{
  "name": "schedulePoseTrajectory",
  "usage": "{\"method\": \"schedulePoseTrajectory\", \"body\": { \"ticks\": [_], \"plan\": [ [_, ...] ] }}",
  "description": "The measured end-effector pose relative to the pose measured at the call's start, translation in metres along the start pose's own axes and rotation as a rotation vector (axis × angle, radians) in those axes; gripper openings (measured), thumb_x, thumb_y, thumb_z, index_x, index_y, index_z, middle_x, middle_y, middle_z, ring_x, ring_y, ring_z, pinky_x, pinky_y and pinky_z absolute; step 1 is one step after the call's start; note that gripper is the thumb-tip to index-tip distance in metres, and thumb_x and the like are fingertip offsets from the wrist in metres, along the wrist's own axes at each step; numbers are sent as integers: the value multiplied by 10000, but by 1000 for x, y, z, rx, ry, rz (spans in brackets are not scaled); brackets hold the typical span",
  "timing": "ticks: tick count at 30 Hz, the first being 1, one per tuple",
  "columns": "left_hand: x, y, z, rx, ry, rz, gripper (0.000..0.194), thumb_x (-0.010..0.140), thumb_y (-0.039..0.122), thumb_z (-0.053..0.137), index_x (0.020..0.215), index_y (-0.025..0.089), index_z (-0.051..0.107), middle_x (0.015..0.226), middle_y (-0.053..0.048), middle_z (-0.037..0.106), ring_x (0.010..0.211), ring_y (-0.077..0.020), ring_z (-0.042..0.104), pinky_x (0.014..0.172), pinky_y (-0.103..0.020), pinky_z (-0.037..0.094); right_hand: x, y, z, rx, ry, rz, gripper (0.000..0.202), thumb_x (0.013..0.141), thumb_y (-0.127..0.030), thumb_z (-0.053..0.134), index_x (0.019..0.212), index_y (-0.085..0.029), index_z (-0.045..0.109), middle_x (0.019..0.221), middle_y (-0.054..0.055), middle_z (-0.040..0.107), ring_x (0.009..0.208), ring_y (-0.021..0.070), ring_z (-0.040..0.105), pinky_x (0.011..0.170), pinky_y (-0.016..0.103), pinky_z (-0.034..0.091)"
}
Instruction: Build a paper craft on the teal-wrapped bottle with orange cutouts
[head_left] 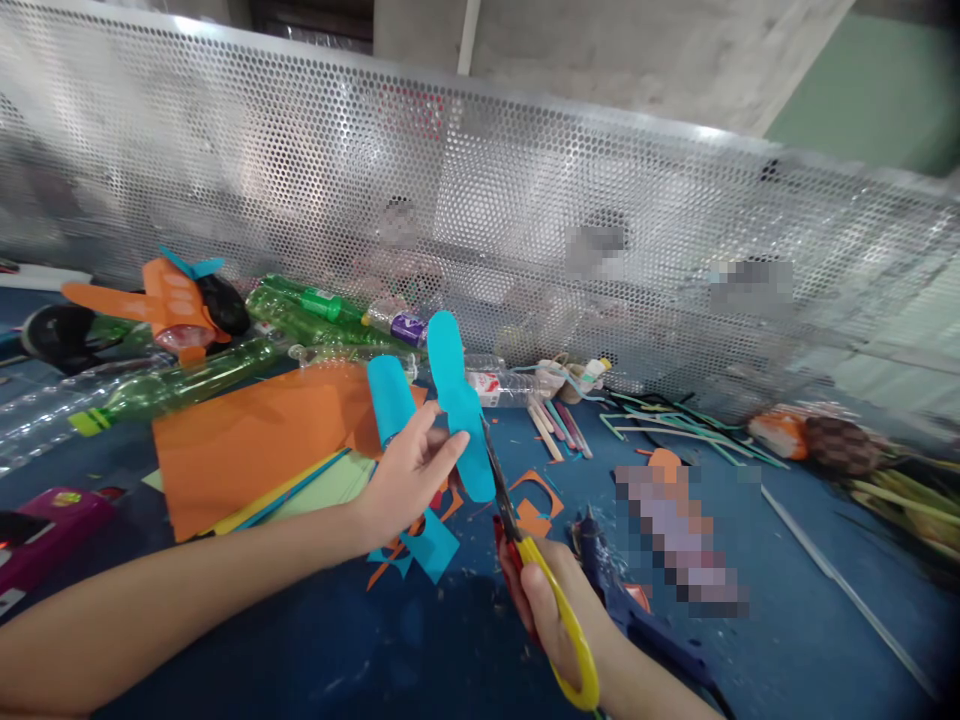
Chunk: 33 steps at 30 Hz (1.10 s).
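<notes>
From where I stand, the left hand [401, 475] has the blue cutout [461, 405] pinched, thumb over its lower lobe, its fingers raising it above the bench [300, 640]. The right hand [581, 600] is closed round the handles of the scissors [503, 492], their blades right along the cutout's right edge. Whether they bite into it, I can't tell.

The waist between the two lobes looks the weak spot: a slight twist of either wrist could nick it or snip one lobe off. The sheet looks thin and hangs unsupported, so it might bend away from the blades and leave a ragged edge. The left thumb is near enough to be caught if the grip slips. Just beside the right hand lies a glue gun [630, 612]; a careless elbow or wrist could knock it, or get burned if it's hot.
</notes>
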<state>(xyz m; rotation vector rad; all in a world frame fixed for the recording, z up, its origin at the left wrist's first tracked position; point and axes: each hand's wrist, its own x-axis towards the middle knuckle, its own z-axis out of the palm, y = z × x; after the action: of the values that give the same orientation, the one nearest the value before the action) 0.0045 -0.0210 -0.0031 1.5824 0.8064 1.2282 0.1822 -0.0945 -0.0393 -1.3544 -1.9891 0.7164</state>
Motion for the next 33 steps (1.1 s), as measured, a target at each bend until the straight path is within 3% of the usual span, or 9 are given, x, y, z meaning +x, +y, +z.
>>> {"method": "schedulePoseTrajectory", "body": {
  "ticks": [12,20,27,33],
  "plan": [
    [4,-4,-3,48,15,-17,274,883,393,467,1067,191,447,552,74,412,485,-87,381,455,-203,320,-1,7,1,-30,20,-32,562,867,-641,172,568,-208,369,436,-30,387,403,91,356,416,234,258],
    [6,-9,-5,42,16,-27,321,879,404,472,1117,191,440,555,76,385,469,-83,369,443,-203,312,0,8,2,46,6,-8,557,849,-670,194,598,-207,374,427,-46,352,392,82,316,389,225,222],
    [10,-13,-8,58,115,-8,332,858,433,497,1104,209,484,669,45,452,525,-81,370,470,-197,341,0,11,3,30,12,-12,553,842,-673,216,617,-198,387,448,-43,358,410,82,326,396,224,217],
    [12,-11,-10,87,96,13,325,873,414,481,1116,197,476,684,31,503,556,-94,422,490,-205,360,3,8,1,-33,3,-88,583,859,-648,160,581,-197,404,449,-9,426,427,107,407,431,240,281]
  ]
}}
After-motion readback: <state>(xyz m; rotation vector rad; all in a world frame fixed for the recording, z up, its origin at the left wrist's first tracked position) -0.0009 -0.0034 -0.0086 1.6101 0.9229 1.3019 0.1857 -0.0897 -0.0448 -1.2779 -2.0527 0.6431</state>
